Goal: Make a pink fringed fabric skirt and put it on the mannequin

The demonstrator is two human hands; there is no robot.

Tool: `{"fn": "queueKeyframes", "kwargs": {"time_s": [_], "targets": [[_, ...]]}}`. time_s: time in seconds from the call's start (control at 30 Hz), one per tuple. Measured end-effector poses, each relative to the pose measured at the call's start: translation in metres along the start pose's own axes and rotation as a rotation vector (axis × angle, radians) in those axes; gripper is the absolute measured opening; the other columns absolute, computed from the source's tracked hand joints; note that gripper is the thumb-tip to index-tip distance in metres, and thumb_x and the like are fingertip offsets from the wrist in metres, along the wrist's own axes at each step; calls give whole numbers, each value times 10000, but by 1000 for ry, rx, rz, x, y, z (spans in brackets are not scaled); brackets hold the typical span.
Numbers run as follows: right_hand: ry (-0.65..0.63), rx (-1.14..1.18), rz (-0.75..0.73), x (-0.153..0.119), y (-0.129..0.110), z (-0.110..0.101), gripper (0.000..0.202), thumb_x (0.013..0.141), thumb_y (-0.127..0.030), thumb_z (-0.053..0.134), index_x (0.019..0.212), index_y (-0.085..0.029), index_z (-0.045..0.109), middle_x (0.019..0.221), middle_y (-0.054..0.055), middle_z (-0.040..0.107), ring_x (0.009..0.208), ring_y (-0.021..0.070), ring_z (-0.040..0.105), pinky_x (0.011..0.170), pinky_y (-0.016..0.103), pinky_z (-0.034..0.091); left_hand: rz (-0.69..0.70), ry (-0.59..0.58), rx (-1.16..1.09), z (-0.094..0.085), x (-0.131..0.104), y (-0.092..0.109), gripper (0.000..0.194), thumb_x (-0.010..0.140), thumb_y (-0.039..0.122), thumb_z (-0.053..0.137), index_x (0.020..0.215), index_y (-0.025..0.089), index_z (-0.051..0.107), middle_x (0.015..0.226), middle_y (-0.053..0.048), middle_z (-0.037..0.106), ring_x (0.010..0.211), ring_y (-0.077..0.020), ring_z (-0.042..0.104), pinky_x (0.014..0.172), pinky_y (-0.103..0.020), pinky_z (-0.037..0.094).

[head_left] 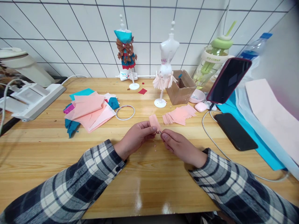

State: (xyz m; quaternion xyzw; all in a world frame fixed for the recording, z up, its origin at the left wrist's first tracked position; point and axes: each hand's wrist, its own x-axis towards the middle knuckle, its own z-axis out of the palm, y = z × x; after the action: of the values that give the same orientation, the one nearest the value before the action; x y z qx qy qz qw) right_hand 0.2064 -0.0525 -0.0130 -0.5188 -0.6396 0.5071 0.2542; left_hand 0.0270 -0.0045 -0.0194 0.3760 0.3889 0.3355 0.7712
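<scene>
My left hand pinches a small peach paper strip between thumb and fingers. The strip's lower edge is cut into a jagged fringe. My right hand is closed right beside that edge, around a small tool whose thin dark tip just shows; the rest of it is hidden in the fingers. Just beyond my hands lies a spread of similar peach fringed strips. Behind them stands a white mini mannequin with a pleated peach paper skirt around its hips. Tiny paper scraps lie below my hands.
A second mannequin wears blue, brown and red paper. Coloured paper sheets and a white ring lie left. At right are a cardboard box, a propped phone, a flat phone, a cable and a drink bottle.
</scene>
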Motion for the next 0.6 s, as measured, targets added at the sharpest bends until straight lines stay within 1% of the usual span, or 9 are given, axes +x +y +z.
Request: {"fn": "queueKeyframes", "kwargs": {"time_s": [0.2,0.27,0.43,0.6], "targets": [[10,-33,-15,1,1,0,362,973,-477,315,736,-220,407,602,-42,438,567,123,437,542,253,353,18,13,-17,0,1,-1,166,720,240,755,801,131,660,737,-9,649,636,-84,559,623,-207,417],[15,-44,-13,0,1,1,366,977,-480,301,737,-222,400,587,-46,465,542,117,455,536,248,364,36,28,-39,1,1,0,159,722,234,755,799,136,657,746,-4,648,654,-83,568,637,-200,423],[-42,15,2,-2,1,7,308,989,-479,251,866,-232,387,650,-46,605,427,90,503,455,222,390,50,19,-65,3,-1,2,143,735,222,746,798,138,649,761,-3,647,678,-83,579,658,-194,437],[-8,44,2,-1,2,11,289,986,-483,258,909,-233,380,716,-29,635,431,87,541,434,214,417,29,-12,-26,3,-1,2,169,749,234,737,864,134,665,861,-41,678,754,-112,612,721,-221,452]]}}
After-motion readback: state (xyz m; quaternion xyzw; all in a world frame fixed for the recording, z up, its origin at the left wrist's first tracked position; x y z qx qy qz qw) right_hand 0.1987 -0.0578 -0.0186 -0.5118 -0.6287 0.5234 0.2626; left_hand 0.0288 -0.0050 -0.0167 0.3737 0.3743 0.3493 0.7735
